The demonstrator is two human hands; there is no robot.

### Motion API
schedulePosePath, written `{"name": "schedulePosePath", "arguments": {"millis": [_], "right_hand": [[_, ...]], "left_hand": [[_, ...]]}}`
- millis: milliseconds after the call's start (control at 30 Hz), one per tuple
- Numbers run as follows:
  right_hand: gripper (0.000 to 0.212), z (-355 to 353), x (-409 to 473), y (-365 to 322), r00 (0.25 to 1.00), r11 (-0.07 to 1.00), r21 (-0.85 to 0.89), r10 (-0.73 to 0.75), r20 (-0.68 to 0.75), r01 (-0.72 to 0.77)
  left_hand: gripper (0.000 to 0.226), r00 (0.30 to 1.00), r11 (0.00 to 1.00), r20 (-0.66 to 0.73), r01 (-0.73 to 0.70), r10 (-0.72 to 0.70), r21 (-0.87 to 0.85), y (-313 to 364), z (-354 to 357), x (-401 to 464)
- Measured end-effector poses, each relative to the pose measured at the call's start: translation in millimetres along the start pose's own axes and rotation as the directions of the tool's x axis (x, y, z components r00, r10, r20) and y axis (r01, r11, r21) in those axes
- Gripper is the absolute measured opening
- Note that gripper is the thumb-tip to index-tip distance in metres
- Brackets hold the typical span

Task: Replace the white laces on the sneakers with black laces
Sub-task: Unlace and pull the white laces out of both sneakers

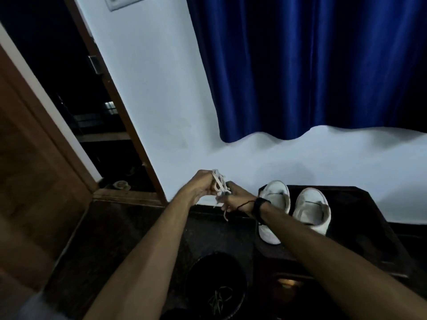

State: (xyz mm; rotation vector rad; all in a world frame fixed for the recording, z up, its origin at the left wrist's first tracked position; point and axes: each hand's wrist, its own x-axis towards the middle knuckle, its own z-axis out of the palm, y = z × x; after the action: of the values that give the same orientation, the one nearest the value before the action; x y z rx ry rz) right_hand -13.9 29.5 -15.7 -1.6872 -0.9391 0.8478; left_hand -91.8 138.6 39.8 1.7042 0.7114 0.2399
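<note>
Hands, left hand point(203, 184) and right hand point(234, 196), both grip bundled white laces point(219, 184); coil tightly, then set aside from 2 sneakers point(293, 209).

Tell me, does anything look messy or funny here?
Not much. The two sneakers stand neatly side by side, with no white laces in them. The white laces are bunched in a tangle between both hands, left hand and right hand.
</note>
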Motion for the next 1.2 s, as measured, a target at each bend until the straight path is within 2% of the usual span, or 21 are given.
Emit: {"name": "schedulePosePath", "arguments": {"millis": [67,200,267,333,467,533,633,700,800,933,1100,1200], "right_hand": [[0.005,11,10,15,0.998,0.999,0.029,0.034,-0.047,-0.033],[0.019,34,23,35,0.985,0.989,-0.024,0.141,-0.102,-0.144],[0.018,47,33,51,0.973,0.977,-0.016,0.211,-0.092,-0.213],[0.018,59,45,73,0.958,0.958,-0.064,0.272,-0.095,-0.278],[0.027,85,61,113,0.927,0.905,-0.202,0.363,-0.092,-0.374],[0.037,98,66,134,0.911,0.872,-0.271,0.405,-0.07,-0.408],[0.04,116,71,167,0.877,0.815,-0.356,0.48,-0.027,-0.457],[0.038,128,72,186,0.864,0.779,-0.433,0.503,0.001,-0.453],[0.022,143,69,205,0.86,0.722,-0.555,0.51,0.024,-0.413],[0.042,157,74,232,0.83,0.711,-0.54,0.556,0.04,-0.451],[0.057,157,72,239,0.848,0.642,-0.705,0.518,0.109,-0.301],[0.052,147,66,219,0.858,0.63,-0.731,0.499,0.123,-0.262]], "left_hand": [[0.036,0.997,0.997,-0.021,0.076,-0.076,0.028,-17,0,4],[0.041,0.984,0.986,-0.074,0.166,-0.163,0.031,-57,-2,16],[0.04,0.973,0.979,-0.111,0.204,-0.204,-0.01,-85,1,27],[0.038,0.956,0.968,-0.154,0.248,-0.252,-0.043,-116,7,37],[0.034,0.903,0.925,-0.216,0.379,-0.371,-0.005,-187,5,51],[0.033,0.874,0.89,-0.196,0.455,-0.444,0.013,-217,1,46],[0.024,0.844,0.842,-0.088,0.535,-0.529,0.074,-251,-5,36],[0.018,0.819,0.815,-0.063,0.573,-0.57,0.078,-273,-9,33],[0.025,0.769,0.763,-0.043,0.639,-0.638,0.096,-306,-11,33],[0.029,0.723,0.712,-0.045,0.687,-0.689,0.143,-340,-3,36],[0.028,0.755,0.72,-0.098,0.65,-0.648,0.242,-350,3,42],[0.025,0.829,0.791,-0.094,0.556,-0.552,0.255,-338,2,44]]}}
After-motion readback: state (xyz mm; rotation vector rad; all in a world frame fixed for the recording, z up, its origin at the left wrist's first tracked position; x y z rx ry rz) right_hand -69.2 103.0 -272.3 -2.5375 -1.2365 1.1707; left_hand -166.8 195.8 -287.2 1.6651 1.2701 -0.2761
